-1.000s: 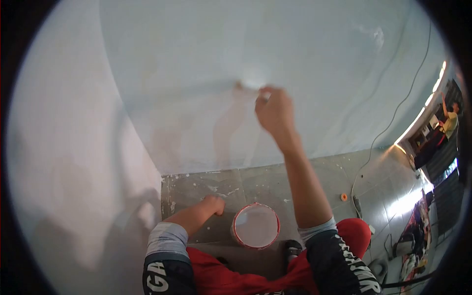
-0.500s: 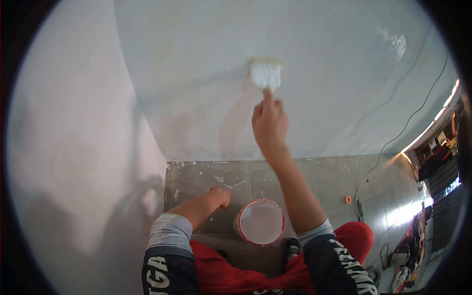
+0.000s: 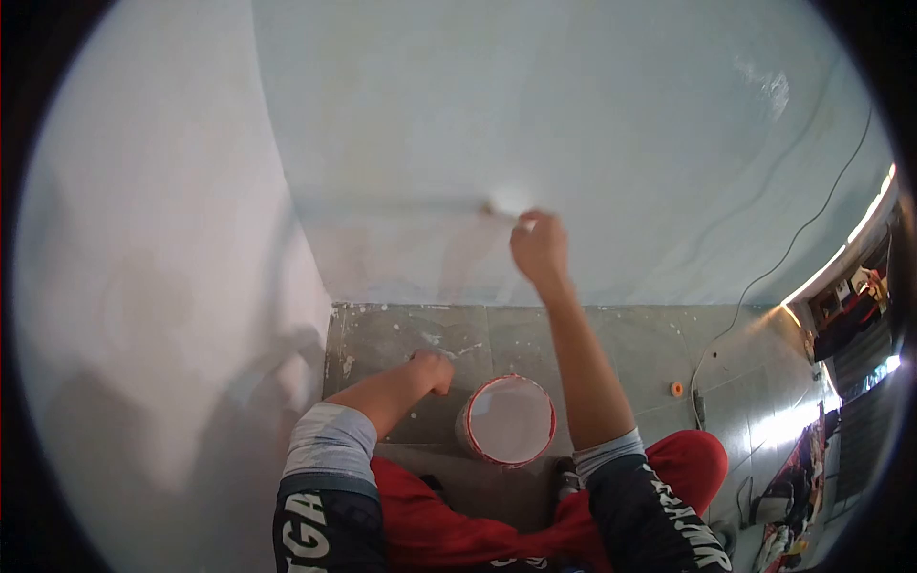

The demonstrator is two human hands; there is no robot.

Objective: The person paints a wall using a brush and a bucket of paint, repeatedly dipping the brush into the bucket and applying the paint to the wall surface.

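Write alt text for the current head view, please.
A bare right hand holds a motion-blurred white brush at a pale blue-grey wall. Below, a round red-rimmed bucket of whitish liquid stands on grey floor tiles, near the curled bare left hand.

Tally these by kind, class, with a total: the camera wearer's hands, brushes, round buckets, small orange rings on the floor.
Hands: 2 (left hand, right hand)
Brush, blurred: 1
Bucket: 1
Orange ring: 1
Total: 5

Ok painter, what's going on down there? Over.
Right hand gripping blurred brush by wall. Left hand curled over floor. Bucket below, clear of both hands.
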